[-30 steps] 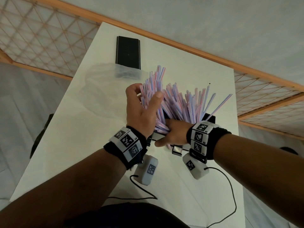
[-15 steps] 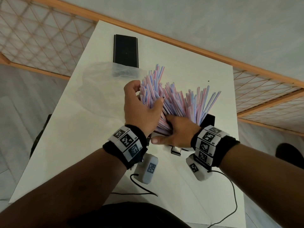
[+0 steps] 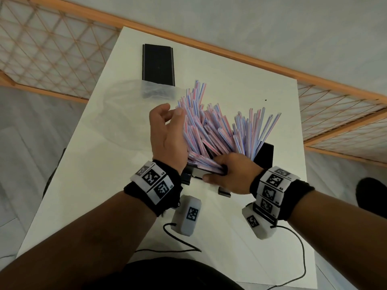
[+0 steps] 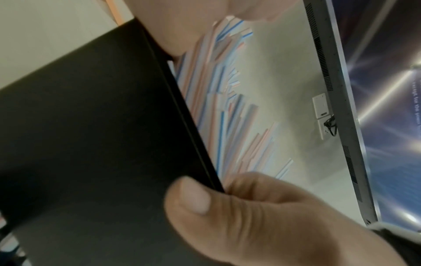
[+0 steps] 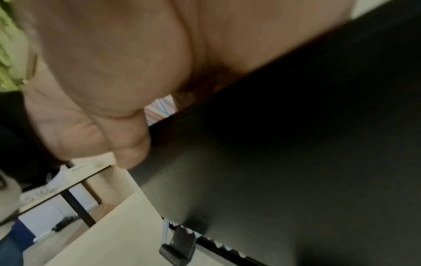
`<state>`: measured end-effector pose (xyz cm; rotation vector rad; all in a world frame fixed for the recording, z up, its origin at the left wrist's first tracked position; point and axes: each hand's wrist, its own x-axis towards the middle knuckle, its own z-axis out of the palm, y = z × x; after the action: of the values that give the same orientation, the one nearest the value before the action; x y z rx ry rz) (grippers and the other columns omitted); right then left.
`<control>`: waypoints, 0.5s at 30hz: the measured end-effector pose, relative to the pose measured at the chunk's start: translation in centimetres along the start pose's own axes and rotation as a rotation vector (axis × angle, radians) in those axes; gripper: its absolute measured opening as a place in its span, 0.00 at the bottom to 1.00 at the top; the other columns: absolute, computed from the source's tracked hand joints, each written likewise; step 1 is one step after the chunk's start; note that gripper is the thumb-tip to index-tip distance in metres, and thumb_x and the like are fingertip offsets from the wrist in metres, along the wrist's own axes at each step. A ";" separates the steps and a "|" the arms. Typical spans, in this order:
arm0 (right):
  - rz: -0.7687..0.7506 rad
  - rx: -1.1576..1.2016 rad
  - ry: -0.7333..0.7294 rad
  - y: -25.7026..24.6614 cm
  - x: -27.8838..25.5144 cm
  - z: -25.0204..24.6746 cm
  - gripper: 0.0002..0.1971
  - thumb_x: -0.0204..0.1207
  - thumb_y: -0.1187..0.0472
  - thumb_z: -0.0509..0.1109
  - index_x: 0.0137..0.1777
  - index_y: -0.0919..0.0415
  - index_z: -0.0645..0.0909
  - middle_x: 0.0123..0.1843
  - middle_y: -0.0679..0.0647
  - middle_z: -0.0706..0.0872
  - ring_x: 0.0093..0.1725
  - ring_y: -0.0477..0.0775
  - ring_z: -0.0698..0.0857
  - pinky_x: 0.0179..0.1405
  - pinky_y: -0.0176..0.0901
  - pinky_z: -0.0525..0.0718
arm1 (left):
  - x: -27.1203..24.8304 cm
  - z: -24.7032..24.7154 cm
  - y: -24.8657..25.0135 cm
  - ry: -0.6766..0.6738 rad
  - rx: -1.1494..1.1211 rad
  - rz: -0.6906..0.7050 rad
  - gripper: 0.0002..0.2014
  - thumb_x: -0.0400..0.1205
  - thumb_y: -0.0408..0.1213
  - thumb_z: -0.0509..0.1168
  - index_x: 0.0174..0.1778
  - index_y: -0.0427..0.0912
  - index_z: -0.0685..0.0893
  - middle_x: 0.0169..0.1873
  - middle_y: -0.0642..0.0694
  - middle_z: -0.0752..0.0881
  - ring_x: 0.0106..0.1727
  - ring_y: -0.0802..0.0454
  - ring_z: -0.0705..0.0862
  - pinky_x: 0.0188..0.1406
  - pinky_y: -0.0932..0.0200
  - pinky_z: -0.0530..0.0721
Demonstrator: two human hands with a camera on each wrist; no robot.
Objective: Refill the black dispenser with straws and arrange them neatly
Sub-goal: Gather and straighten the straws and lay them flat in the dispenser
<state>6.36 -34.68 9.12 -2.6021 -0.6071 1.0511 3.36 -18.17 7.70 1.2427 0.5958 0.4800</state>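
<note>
Left hand (image 3: pixel 167 132): fingers loosely curled, thumb touched the left side of the straws (image 3: pixel 213 130).
Right hand (image 3: pixel 234 174): fingers curled over the near rim of the dispenser (image 3: pixel 265 155), thumb outside.

Pink-and-blue-striped straws (image 3: pixel 211 130), black dispenser (image 3: pixel 265 156), white table (image 3: pixel 100 164)

No text can be read; the lettering on the screen (image 4: pixel 387 90) is too blurred.
</note>
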 end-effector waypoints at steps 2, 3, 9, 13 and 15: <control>0.035 -0.074 -0.081 -0.3 0.3 0.1 0.27 0.72 0.30 0.69 0.63 0.45 0.79 0.40 0.45 0.88 0.41 0.44 0.87 0.44 0.39 0.82 | -0.1 0.0 0.0 -0.012 0.046 0.010 0.24 0.82 0.50 0.62 0.69 0.37 0.75 0.53 0.49 0.79 0.44 0.70 0.80 0.48 0.73 0.78; 0.032 -0.098 -0.105 -0.6 0.4 0.2 0.37 0.72 0.29 0.69 0.75 0.50 0.73 0.49 0.47 0.89 0.50 0.48 0.88 0.53 0.43 0.84 | -0.1 0.0 0.0 -0.026 0.090 0.011 0.24 0.83 0.49 0.61 0.71 0.37 0.73 0.53 0.50 0.79 0.45 0.71 0.80 0.47 0.76 0.77; 0.059 -0.053 -0.161 -1.9 1.9 -0.1 0.33 0.75 0.39 0.73 0.76 0.53 0.70 0.69 0.50 0.80 0.68 0.58 0.80 0.65 0.47 0.78 | -0.1 0.0 0.4 -0.149 0.278 -0.121 0.33 0.87 0.63 0.54 0.82 0.45 0.62 0.66 0.50 0.76 0.65 0.52 0.79 0.67 0.56 0.78; 0.050 0.025 -0.188 -2.1 2.8 -0.2 0.39 0.76 0.46 0.75 0.82 0.57 0.62 0.79 0.53 0.73 0.66 0.53 0.77 0.64 0.44 0.76 | -0.5 0.0 0.5 -0.175 0.256 -0.130 0.49 0.72 0.77 0.52 0.79 0.42 0.66 0.71 0.37 0.80 0.70 0.42 0.81 0.72 0.46 0.79; 0.065 -0.019 -0.219 -1.9 3.2 -0.1 0.45 0.75 0.42 0.74 0.84 0.61 0.57 0.80 0.55 0.71 0.69 0.55 0.75 0.60 0.39 0.69 | -0.4 0.0 0.6 -0.164 0.240 -0.125 0.48 0.71 0.77 0.56 0.77 0.42 0.68 0.68 0.39 0.82 0.65 0.46 0.83 0.66 0.51 0.81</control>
<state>8.01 -31.47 8.06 -2.5573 -0.5860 1.3690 2.99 -18.27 8.34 1.4465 0.5991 0.2024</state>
